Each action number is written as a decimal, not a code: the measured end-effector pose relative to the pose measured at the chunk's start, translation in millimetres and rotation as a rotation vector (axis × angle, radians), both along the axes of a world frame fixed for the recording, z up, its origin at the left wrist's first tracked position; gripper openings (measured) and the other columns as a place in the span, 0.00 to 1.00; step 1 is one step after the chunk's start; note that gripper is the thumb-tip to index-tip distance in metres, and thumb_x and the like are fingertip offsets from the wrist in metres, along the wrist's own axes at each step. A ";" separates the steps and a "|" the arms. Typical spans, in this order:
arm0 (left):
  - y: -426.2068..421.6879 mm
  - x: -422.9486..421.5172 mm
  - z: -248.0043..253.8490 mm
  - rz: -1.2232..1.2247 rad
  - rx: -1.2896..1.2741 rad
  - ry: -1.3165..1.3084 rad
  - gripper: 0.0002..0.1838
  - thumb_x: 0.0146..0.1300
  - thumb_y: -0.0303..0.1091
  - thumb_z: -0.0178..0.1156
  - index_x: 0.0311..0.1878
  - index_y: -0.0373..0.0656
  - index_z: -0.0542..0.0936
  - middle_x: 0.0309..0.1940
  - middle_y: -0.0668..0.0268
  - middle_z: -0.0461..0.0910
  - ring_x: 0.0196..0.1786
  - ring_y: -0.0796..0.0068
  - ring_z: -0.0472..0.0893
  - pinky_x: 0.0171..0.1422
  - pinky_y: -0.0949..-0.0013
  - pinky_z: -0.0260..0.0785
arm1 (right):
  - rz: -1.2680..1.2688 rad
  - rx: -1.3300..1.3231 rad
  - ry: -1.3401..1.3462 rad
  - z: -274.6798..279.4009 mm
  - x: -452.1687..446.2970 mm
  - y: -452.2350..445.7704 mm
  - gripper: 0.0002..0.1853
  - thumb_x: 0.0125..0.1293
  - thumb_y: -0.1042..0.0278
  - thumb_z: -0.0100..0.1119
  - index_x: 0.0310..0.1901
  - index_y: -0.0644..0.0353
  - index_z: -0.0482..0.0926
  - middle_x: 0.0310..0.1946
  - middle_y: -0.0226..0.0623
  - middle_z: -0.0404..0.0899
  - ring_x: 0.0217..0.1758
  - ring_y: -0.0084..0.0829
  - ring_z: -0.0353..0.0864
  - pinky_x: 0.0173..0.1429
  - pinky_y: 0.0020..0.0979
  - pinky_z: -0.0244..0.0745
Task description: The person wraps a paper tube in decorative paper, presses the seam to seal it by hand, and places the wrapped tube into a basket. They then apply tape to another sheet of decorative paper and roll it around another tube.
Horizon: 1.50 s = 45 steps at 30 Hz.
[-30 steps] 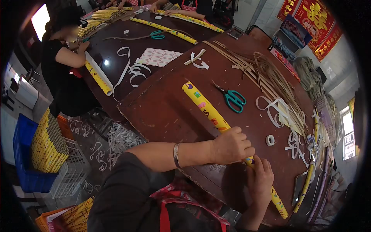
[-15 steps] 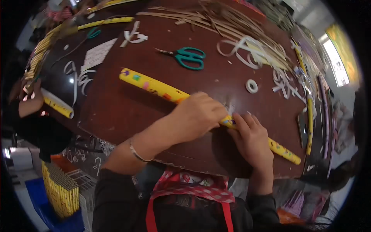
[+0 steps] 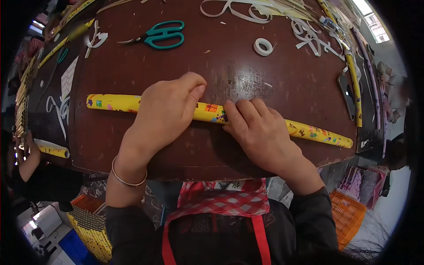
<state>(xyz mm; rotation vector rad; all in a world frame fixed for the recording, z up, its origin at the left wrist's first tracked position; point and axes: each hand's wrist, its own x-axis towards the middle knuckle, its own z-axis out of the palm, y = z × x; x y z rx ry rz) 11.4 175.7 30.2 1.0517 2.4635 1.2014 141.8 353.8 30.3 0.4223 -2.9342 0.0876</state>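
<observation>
A long roll of yellow patterned wrapping paper (image 3: 119,103) lies across the brown table in front of me. My left hand (image 3: 165,110), with a bracelet at the wrist, lies over its left half. The thumb and forefinger of that hand are pressed together just beyond the roll; anything between them is hidden. My right hand (image 3: 260,130) is wrapped over the roll right of the middle, fingers bent on its far side. Teal-handled scissors (image 3: 165,35) and a roll of white tape (image 3: 263,47) lie farther back.
White strips (image 3: 311,37) lie at the back right. A phone (image 3: 346,95) rests by another yellow roll (image 3: 353,88) near the right edge. Another person's arm (image 3: 31,161) is at the left. An orange crate (image 3: 346,216) and bundled yellow rolls (image 3: 92,236) stand below table level.
My left hand has moved left along the roll, its thumb and forefinger now pinched together. The roll lies more level in view. My head view has shifted, and the scissors and tape appear higher.
</observation>
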 end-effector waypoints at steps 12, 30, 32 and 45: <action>-7.2 -4.5 7.7 -0.293 -0.148 0.011 0.10 0.65 0.33 0.61 0.41 0.36 0.83 0.33 0.57 0.81 0.36 0.57 0.81 0.42 0.62 0.71 | -0.012 -0.009 -0.030 -3.3 -2.0 -1.2 0.24 0.59 0.63 0.66 0.55 0.65 0.76 0.39 0.36 0.74 0.43 0.34 0.77 0.40 0.35 0.77; 4.8 13.4 7.8 -0.369 -0.189 0.286 0.23 0.55 0.25 0.67 0.57 0.42 0.82 0.41 0.62 0.77 0.45 0.60 0.77 0.51 0.61 0.69 | -0.044 -0.032 0.068 -23.3 9.1 4.6 0.24 0.59 0.66 0.55 0.55 0.70 0.77 0.47 0.44 0.78 0.48 0.39 0.79 0.48 0.37 0.78; 5.6 14.2 8.6 -0.366 -0.184 0.280 0.22 0.56 0.25 0.67 0.56 0.43 0.82 0.41 0.62 0.77 0.45 0.61 0.77 0.51 0.61 0.69 | -0.038 -0.056 0.134 -24.5 17.9 10.0 0.24 0.60 0.66 0.55 0.57 0.71 0.76 0.52 0.48 0.79 0.52 0.42 0.80 0.53 0.41 0.78; 2.4 13.8 8.1 -0.333 -0.216 0.230 0.21 0.55 0.26 0.68 0.55 0.42 0.83 0.42 0.62 0.77 0.45 0.61 0.77 0.52 0.61 0.69 | -0.211 0.010 0.133 -22.2 87.7 60.8 0.25 0.62 0.67 0.64 0.61 0.64 0.75 0.66 0.47 0.73 0.70 0.45 0.73 0.70 0.50 0.67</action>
